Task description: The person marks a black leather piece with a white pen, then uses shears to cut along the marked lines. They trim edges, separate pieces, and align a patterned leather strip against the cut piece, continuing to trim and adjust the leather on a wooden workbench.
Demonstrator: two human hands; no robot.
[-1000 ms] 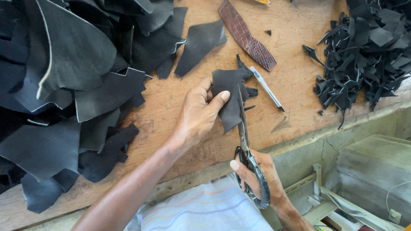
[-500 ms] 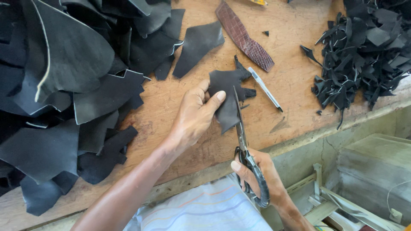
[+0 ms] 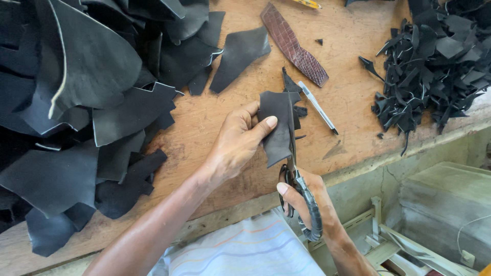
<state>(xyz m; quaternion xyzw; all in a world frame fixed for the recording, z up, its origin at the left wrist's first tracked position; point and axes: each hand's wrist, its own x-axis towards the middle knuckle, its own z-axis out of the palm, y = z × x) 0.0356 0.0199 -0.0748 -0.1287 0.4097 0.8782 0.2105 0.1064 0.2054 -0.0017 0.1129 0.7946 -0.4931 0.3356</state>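
Item: dark leather piece (image 3: pixel 276 130), held upright just above the table (image 3: pixel 215 128); left hand (image 3: pixel 238 143) closed on its left edge, thumb pressed across the front, fingers behind. Over the last second this piece sits much as it did, pinched the same way, while the blades reach a little further up its right side, so the cut appears to be running along that edge

Item: scissors (image 3: pixel 294 174), black handles, in the right hand (image 3: pixel 307 199); fingers wrapped through the loops, thumb on the near loop. Blades point away from the body, rising beside the left thumb; how far apart they stand cannot be told

Pose: left forearm comes in from the lower left, wrist bent toward the piece; right wrist low, at the table's near edge

Left of the left hand: large heap of dark leather offcuts (image 3: pixel 76 102)
Beyond the hands: brown textured strip (image 3: pixel 294 43), pen (image 3: pixel 317 107)
Right of the hands: pile of thin dark trimmings (image 3: pixel 434 66)
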